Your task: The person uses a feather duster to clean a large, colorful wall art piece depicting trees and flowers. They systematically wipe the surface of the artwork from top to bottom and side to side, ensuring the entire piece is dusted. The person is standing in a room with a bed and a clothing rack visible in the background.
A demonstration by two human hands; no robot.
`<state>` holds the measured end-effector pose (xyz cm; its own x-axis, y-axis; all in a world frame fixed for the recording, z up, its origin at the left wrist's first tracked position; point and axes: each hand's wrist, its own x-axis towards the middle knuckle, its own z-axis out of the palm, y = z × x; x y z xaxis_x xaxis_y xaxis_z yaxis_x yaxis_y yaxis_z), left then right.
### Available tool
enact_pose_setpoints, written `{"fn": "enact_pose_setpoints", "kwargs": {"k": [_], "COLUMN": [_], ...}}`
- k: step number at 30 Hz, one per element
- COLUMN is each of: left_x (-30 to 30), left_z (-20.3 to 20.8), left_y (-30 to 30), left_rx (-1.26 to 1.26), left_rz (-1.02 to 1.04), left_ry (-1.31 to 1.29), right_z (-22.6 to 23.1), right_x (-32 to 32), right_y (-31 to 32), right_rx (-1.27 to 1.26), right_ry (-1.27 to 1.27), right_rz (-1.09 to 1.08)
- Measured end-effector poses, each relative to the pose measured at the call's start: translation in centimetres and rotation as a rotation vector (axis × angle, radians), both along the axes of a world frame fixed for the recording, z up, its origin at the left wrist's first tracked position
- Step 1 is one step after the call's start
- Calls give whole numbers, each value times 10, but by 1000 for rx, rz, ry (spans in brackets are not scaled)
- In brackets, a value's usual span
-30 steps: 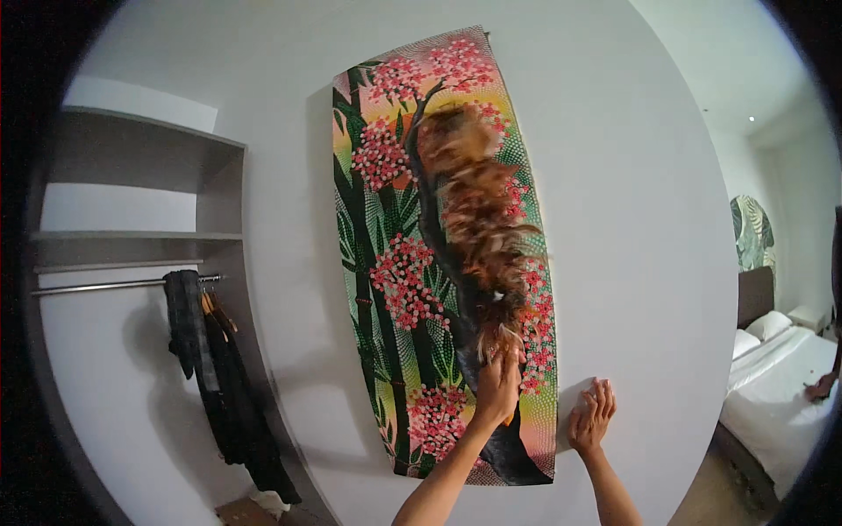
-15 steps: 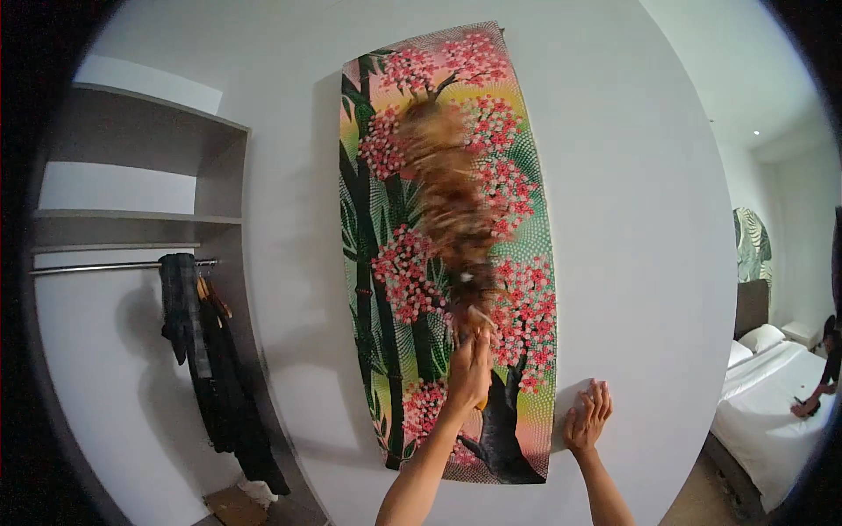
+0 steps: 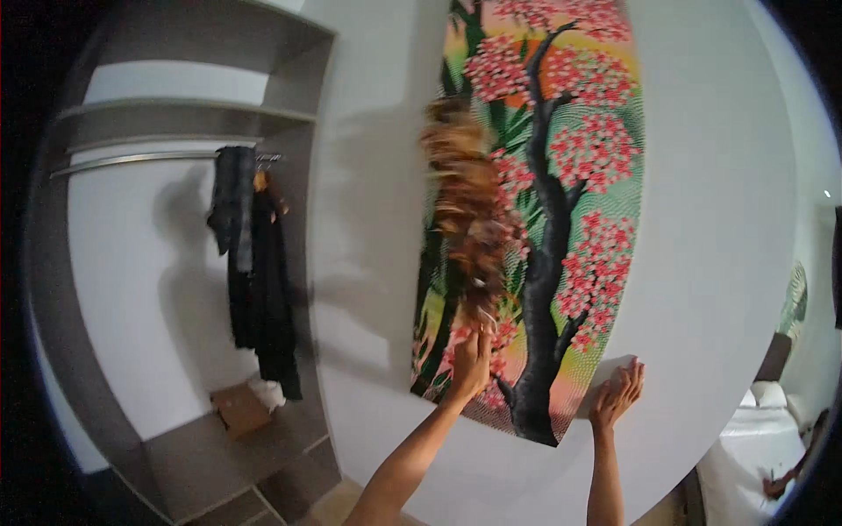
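A brown feather duster [image 3: 469,206], blurred by motion, stands upright in front of a tall painting [image 3: 548,263] of pink blossoms, a dark trunk and bamboo. My left hand [image 3: 472,364] is closed round the handle at its lower end. The feathers lie over the left part of the painting; whether they touch it all along I cannot tell. Beside the painting's lower right edge, my right hand [image 3: 618,394] rests on the white wall [image 3: 710,219] with its fingers stretched upward, holding nothing.
On the left is a grey open wardrobe [image 3: 189,118] with a metal rail [image 3: 145,159] and dark clothes [image 3: 263,280] hanging from it. A cardboard box [image 3: 241,409] lies on its base. At the far right are a white bed [image 3: 754,456] and part of a person's arm [image 3: 794,473].
The view has swung left and downward, so the painting sits higher and further right. The duster has shifted from the painting's middle to its left side. My right hand stays by the edge.
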<state>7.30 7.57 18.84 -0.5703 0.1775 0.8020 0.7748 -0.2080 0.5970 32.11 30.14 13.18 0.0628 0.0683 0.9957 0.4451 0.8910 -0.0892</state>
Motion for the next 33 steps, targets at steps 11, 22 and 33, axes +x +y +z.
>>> {"fn": "enact_pose_setpoints", "kwargs": {"k": [11, 22, 33], "left_x": [165, 391, 604], "left_z": [-373, -494, -438], "left_y": [-181, -481, -591], "left_rx": [-269, -205, 174], "left_rz": [74, 100, 600], "left_ry": [-631, -1311, -1607], "right_z": [-221, -345, -319], "right_x": [13, 76, 141], "right_y": [-172, -456, -624], "right_rx": [-389, -297, -109], "right_ry": [-355, -1858, -1955], "right_rz": [583, 1610, 1929]}}
